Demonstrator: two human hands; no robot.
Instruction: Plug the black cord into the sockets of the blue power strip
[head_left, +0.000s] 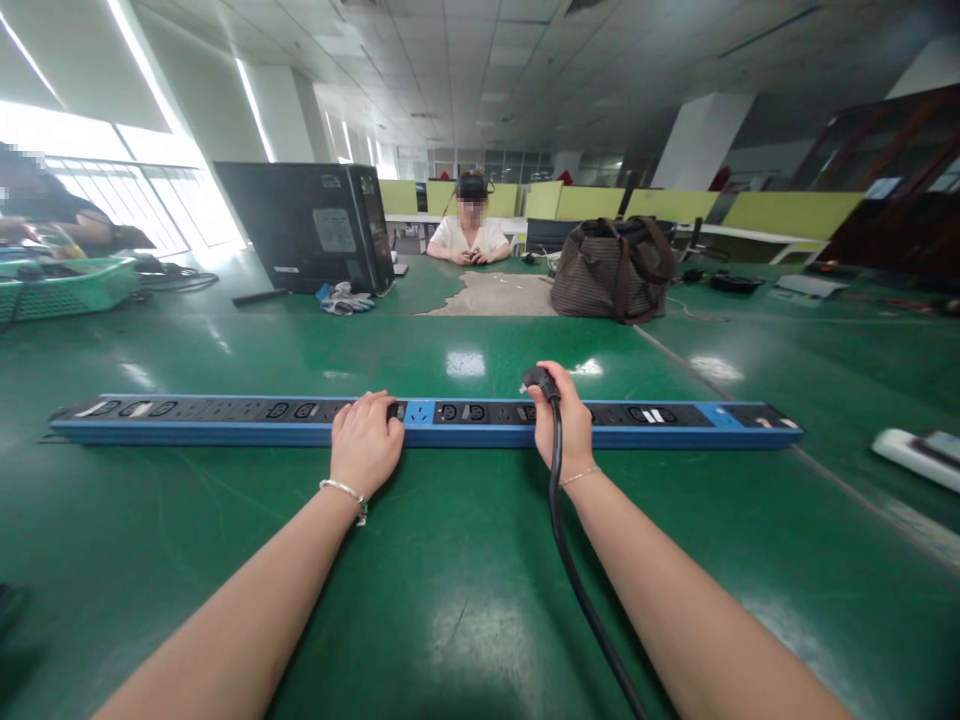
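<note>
A long blue and black power strip with several sockets lies crosswise on the green table. My left hand is closed over its body, left of the middle, beside a blue socket section. In my right hand is a black power plug, gripped between thumb and fingers just above the strip, its metal prongs pointing left. From the plug a thick black cable runs down past my right forearm and out at the bottom edge.
Farther back stand a black computer case, a pair of gloves and a brown bag. A green basket is at far left, a white strip-shaped object at right. A person sits opposite; another is at left.
</note>
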